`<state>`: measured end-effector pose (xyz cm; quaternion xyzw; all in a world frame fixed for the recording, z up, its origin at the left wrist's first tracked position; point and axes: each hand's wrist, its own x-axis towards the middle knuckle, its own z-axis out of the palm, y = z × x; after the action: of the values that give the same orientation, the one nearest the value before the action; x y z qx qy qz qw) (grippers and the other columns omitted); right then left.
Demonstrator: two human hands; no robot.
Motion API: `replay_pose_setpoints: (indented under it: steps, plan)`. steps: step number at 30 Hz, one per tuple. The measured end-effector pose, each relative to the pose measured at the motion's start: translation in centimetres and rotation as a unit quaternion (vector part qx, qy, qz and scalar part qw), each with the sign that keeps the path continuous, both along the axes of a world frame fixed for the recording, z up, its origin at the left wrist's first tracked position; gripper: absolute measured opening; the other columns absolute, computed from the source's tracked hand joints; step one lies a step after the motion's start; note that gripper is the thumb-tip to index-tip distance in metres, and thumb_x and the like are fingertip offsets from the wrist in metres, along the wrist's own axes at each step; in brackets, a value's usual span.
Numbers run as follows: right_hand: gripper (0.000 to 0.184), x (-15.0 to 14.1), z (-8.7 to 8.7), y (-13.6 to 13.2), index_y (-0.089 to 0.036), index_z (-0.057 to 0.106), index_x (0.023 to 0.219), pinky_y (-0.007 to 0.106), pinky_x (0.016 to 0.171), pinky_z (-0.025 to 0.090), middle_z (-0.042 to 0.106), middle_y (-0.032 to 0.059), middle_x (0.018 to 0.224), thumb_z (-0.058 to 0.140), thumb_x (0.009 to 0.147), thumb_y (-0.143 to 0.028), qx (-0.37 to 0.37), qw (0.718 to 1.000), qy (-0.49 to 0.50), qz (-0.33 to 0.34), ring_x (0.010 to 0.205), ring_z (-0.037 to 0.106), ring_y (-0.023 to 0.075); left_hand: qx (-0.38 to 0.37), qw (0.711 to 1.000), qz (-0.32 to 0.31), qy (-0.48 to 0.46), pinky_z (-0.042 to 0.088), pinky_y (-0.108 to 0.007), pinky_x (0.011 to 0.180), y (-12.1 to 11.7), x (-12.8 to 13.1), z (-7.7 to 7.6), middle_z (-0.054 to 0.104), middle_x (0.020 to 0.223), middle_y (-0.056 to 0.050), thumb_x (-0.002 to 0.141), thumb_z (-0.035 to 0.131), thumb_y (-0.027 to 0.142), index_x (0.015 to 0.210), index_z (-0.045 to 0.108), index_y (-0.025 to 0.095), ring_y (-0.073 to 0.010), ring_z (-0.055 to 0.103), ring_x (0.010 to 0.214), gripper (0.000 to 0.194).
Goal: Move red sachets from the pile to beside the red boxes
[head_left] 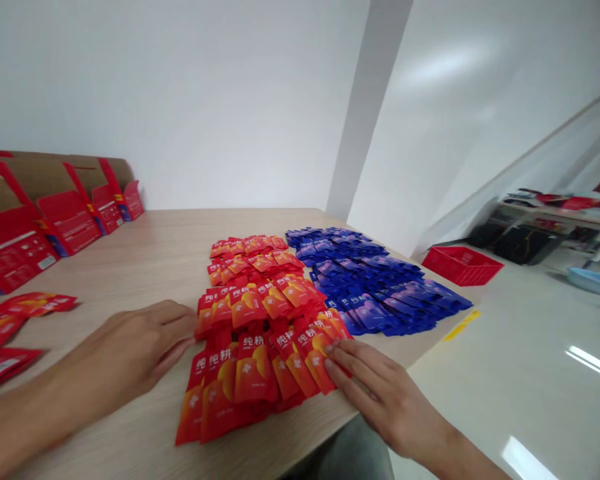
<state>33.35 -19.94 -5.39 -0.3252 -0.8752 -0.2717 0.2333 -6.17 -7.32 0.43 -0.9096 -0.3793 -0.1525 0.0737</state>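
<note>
Several red sachets [260, 320] lie in overlapping rows on a wooden table [150, 267], with a spread of blue sachets [375, 287] to their right. My left hand [135, 350] rests at the left edge of the red rows, fingers stretched out and touching the sachets. My right hand [375, 387] lies flat at the near right corner of the red rows, fingertips on a sachet. Neither hand holds anything.
Open red cartons [55, 213] stand along the table's left back edge. Loose red sachets [15, 327] lie at the far left. On the floor to the right sit a red basket [463, 265], a blue basin [595, 280] and a low shelf with clutter.
</note>
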Motion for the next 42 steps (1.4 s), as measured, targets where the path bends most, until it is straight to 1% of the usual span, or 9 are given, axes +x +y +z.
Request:
replay_pose_setpoints:
  steps: [6, 13, 15, 17, 21, 27, 36, 39, 42]
  plan:
    - [0.041, 1.2, -1.4, 1.5, -0.010, 0.063, 0.150, 0.048, 0.123, 0.051, 0.063, 0.0113, 0.151, 0.041, 0.119, -0.026, -0.039, 0.999, -0.022, 0.027, 0.144, 0.056, 0.0285, -0.153, 0.969, 0.182, 0.070, 0.057, -0.048, 0.110, -0.4, -9.0, 2.9, 0.076, 0.135, -0.011, 0.083, 0.061, 0.025, 0.130, 0.074, 0.021, -0.0339, 0.073, 0.121, 0.049]
    - [0.037, -1.0, 0.2, 2.7, -0.012, 0.070, 0.133, 0.044, 0.117, 0.053, 0.072, 0.0138, 0.133, 0.047, 0.119, -0.037, 0.012, 0.998, 0.020, 0.057, 0.126, 0.067, 0.0288, -0.298, 0.914, 0.237, 0.139, 0.040, -0.052, 0.127, -1.6, -14.4, -1.8, 0.058, 0.161, -0.017, 0.054, 0.070, 0.008, 0.148, 0.062, 0.020, -0.0383, 0.049, 0.154, 0.095]
    - [0.034, -1.9, 1.1, 2.8, -0.012, 0.070, 0.130, 0.047, 0.113, 0.055, 0.072, 0.0152, 0.130, 0.046, 0.119, -0.034, 0.017, 0.998, 0.024, 0.056, 0.125, 0.067, 0.0300, -0.309, 0.910, 0.240, 0.139, 0.048, -0.048, 0.118, -1.5, -14.2, -2.6, 0.066, 0.149, -0.017, 0.051, 0.066, 0.007, 0.134, 0.068, 0.018, -0.0373, 0.059, 0.142, 0.084]
    - [0.031, -2.7, 2.0, 2.8, -0.012, 0.069, 0.128, 0.050, 0.111, 0.056, 0.071, 0.0164, 0.129, 0.047, 0.118, -0.030, 0.017, 0.998, 0.025, 0.055, 0.125, 0.066, 0.0316, -0.325, 0.913, 0.227, 0.097, 0.056, -0.038, 0.093, -1.3, -13.8, -2.4, 0.077, 0.116, -0.011, 0.050, 0.061, 0.009, 0.103, 0.070, 0.020, -0.0319, 0.071, 0.109, 0.055]
    - [0.025, -3.2, 3.7, 2.7, -0.010, 0.068, 0.126, 0.052, 0.108, 0.056, 0.070, 0.0188, 0.128, 0.050, 0.116, -0.024, 0.033, 0.998, 0.022, 0.053, 0.124, 0.066, 0.0327, -0.401, 0.895, 0.196, -0.029, 0.036, -0.028, 0.059, -1.0, -12.7, -0.2, 0.060, 0.069, -0.001, 0.066, 0.064, 0.026, 0.071, 0.053, 0.023, -0.0210, 0.055, 0.067, 0.012]
    - [0.022, -2.7, 5.2, 3.4, -0.010, 0.063, 0.132, 0.048, 0.101, 0.055, 0.064, 0.0198, 0.135, 0.055, 0.112, -0.016, 0.022, 0.996, 0.087, 0.023, 0.122, 0.065, 0.0316, -0.435, 0.836, 0.162, -0.292, 0.029, -0.022, 0.052, -2.3, -5.3, 2.3, 0.055, 0.063, 0.003, 0.072, 0.082, 0.060, 0.071, 0.057, 0.020, -0.0112, 0.042, 0.057, 0.047]
    - [0.015, -7.1, 4.4, 3.2, -0.014, 0.064, 0.123, 0.039, 0.094, 0.057, 0.070, 0.0105, 0.115, 0.052, 0.115, -0.020, -0.104, 0.980, 0.132, 0.104, 0.106, 0.065, 0.0243, -0.590, 0.632, 0.135, -0.483, 0.044, -0.022, 0.051, -3.9, 10.0, -3.1, 0.062, 0.058, 0.005, 0.063, 0.091, 0.038, 0.072, 0.056, 0.019, -0.0119, 0.061, 0.050, 0.041]
    - [0.017, -8.1, 3.7, 3.4, -0.016, 0.063, 0.109, 0.037, 0.085, 0.058, 0.071, 0.0094, 0.106, 0.048, 0.115, -0.017, -0.128, 0.978, 0.121, 0.116, 0.099, 0.066, 0.0244, -0.585, 0.653, 0.167, -0.450, 0.050, -0.024, 0.053, -3.4, 10.3, -3.8, 0.064, 0.058, 0.004, 0.068, 0.092, 0.036, 0.075, 0.059, 0.019, -0.0143, 0.065, 0.051, 0.038]
    - [0.021, -8.4, 3.0, 4.1, -0.017, 0.062, 0.102, 0.036, 0.082, 0.057, 0.071, 0.0086, 0.104, 0.045, 0.114, -0.013, -0.133, 0.976, 0.120, 0.123, 0.095, 0.066, 0.0234, -0.548, 0.741, 0.150, -0.358, 0.045, -0.025, 0.048, -2.5, 8.2, -3.6, 0.069, 0.061, 0.000, 0.080, 0.081, 0.047, 0.079, 0.066, 0.019, -0.0157, 0.063, 0.049, 0.031]
